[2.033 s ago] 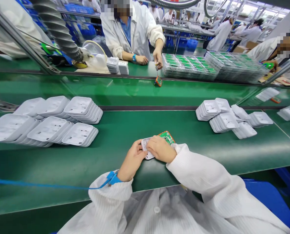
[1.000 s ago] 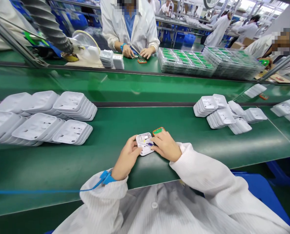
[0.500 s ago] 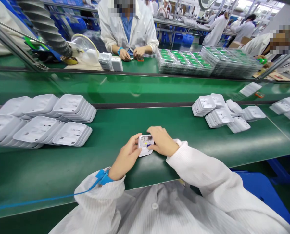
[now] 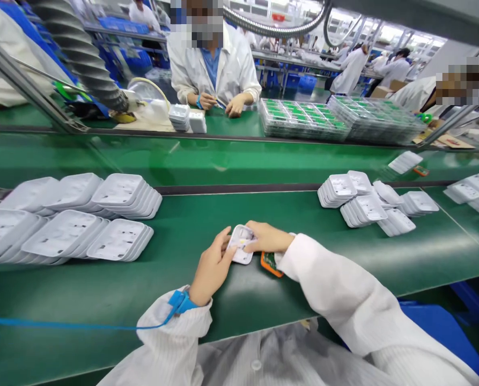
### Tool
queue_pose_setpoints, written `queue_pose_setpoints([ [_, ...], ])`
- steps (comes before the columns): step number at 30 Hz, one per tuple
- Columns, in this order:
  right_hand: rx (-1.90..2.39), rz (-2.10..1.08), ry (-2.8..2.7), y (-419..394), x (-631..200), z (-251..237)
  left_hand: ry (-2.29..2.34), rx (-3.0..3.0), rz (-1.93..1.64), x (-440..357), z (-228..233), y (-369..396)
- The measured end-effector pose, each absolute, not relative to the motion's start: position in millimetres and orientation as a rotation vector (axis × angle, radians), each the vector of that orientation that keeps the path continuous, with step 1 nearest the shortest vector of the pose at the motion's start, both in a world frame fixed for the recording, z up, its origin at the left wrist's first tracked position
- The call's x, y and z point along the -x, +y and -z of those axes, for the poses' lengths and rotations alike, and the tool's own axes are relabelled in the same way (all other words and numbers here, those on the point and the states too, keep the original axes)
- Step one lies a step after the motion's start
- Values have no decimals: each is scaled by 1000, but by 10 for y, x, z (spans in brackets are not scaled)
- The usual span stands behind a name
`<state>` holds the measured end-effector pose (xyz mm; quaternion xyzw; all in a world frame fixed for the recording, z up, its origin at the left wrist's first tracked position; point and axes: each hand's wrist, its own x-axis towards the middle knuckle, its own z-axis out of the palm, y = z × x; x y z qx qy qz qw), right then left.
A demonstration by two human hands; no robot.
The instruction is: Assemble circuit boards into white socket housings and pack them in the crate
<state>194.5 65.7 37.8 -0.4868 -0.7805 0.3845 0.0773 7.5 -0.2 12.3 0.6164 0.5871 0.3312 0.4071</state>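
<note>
Where half a second ago the small board was hidden behind the right hand, head view now has it out in the open: a green board (image 4: 270,263) with an orange edge, lying on the belt (image 4: 183,225) just under the right wrist, touching the near-right corner of the shell (image 4: 240,244). The shell has tipped up since then; it is held off the belt, open face toward the camera, wiring inside. Judged from that, the board is out of the shell, not seated. Left hand (image 4: 212,268) curled, thumb and fingertips pinching the shell's left edge. Right hand (image 4: 268,239) closed over the far right edge, fingers bent on it. Shell nearly square, so long axis cannot be told; it slants up and away. Shell stacks (image 4: 118,236) left, more stacks (image 4: 368,203) right, well apart. Blue wrist strap (image 4: 181,301) on left wrist.
</note>
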Motion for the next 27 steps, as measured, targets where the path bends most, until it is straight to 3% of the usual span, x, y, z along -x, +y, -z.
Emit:
queue_pose_setpoints([
  [4, 1653, -1073, -2082, 1390, -2237, -719, 1548, -1419, -1027, 20, -157, 115],
  [9, 1458, -296, -1946, 1268, -2010, -1046, 1460, -1072, -1294, 13, -384, 315],
  [13, 855, -460, -2389, 333, -1367, -769, 1312, -699, -1525, -11, -558, 497],
  [21, 776, -428, -2472, -204, -1151, -534, 1385, -612, -1657, -14, -657, 351],
  [27, 781, -4, -2492, -182, -1240, -701, 1739, -1045, -1487, 28, -780, 128],
])
